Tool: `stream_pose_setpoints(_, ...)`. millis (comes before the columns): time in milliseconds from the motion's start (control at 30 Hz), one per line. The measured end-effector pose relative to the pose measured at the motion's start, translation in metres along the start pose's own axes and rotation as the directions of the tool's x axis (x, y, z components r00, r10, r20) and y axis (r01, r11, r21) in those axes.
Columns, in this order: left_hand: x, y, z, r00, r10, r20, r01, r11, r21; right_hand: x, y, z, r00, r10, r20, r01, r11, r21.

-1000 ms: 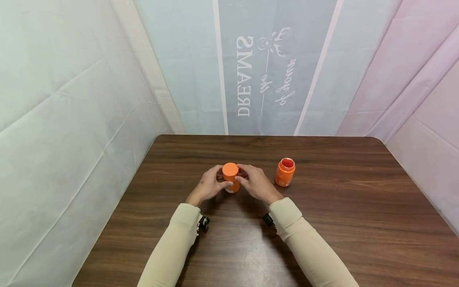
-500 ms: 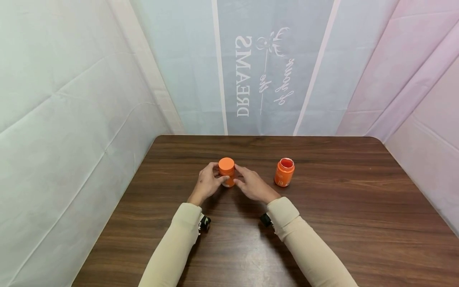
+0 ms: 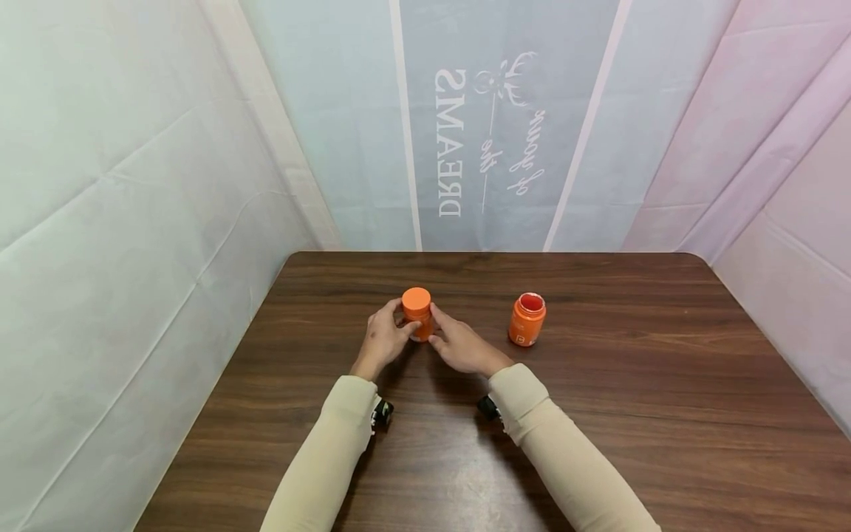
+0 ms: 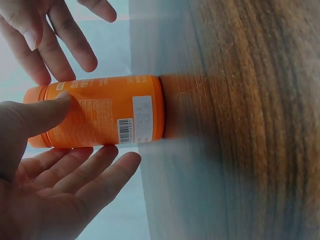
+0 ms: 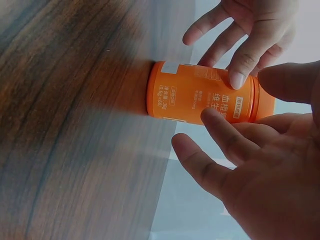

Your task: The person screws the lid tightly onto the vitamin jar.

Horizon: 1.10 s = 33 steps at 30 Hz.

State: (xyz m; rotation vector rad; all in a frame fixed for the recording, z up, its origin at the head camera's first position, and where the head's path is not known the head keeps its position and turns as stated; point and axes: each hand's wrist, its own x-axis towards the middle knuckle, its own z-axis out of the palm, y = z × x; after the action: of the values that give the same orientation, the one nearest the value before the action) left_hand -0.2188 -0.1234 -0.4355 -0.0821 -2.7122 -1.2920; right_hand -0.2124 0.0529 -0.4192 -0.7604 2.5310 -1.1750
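Observation:
A capped orange vitamin bottle (image 3: 417, 314) stands upright toward the table's far side, with its printed label and barcode showing in the wrist views. My left hand (image 3: 383, 338) holds it from the left, thumb across the near side and fingers behind. From the right, my right hand (image 3: 463, 346) touches the bottle with fairly straight fingertips, its thumb clear of the bottle in the left wrist view. The orange lid (image 3: 417, 298) sits on the bottle's neck. Further right is a second orange bottle (image 3: 527, 321), uncapped, its mouth facing up.
The dark wood-grain table (image 3: 665, 384) has rounded far corners. A printed curtain (image 3: 505, 148) hangs behind it, and a pale cloth wall (image 3: 133, 222) runs along the left side. Both forearms, in light sleeves, reach across the near half.
Both hands and the capped bottle have moved slightly left and away from the body. The right thumb has slid off the bottle's front. The uncapped bottle stays in place.

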Motion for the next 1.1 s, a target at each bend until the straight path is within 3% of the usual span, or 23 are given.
stream_pose_setpoints(467,-0.003,-0.001,0.004,0.998,-0.059,-0.006,0.059,0.997,-0.04,0.001,0.005,0.006,1.0,0.013,0.024,-0.013,1.0,-0.025)
stream_pose_setpoints(633,-0.007,-0.004,0.004,0.997,-0.076,0.007,0.076,0.995,-0.063,-0.006,0.007,0.009,0.999,0.025,0.026,-0.024,0.999,-0.044)
stream_pose_setpoints(767,-0.013,-0.003,0.0,0.997,-0.073,-0.021,0.072,0.996,-0.051,-0.014,0.005,0.008,0.998,0.053,0.029,-0.051,0.997,-0.054)
stream_pose_setpoints(967,-0.017,0.003,-0.005,0.992,0.045,-0.121,-0.048,0.999,-0.023,-0.027,0.006,0.001,0.997,0.07,0.036,-0.067,0.994,-0.085)
stream_pose_setpoints(1100,-0.019,0.01,-0.005,0.966,0.189,-0.177,-0.194,0.981,-0.011,-0.037,0.004,-0.002,0.998,0.057,0.036,-0.053,0.994,-0.097)
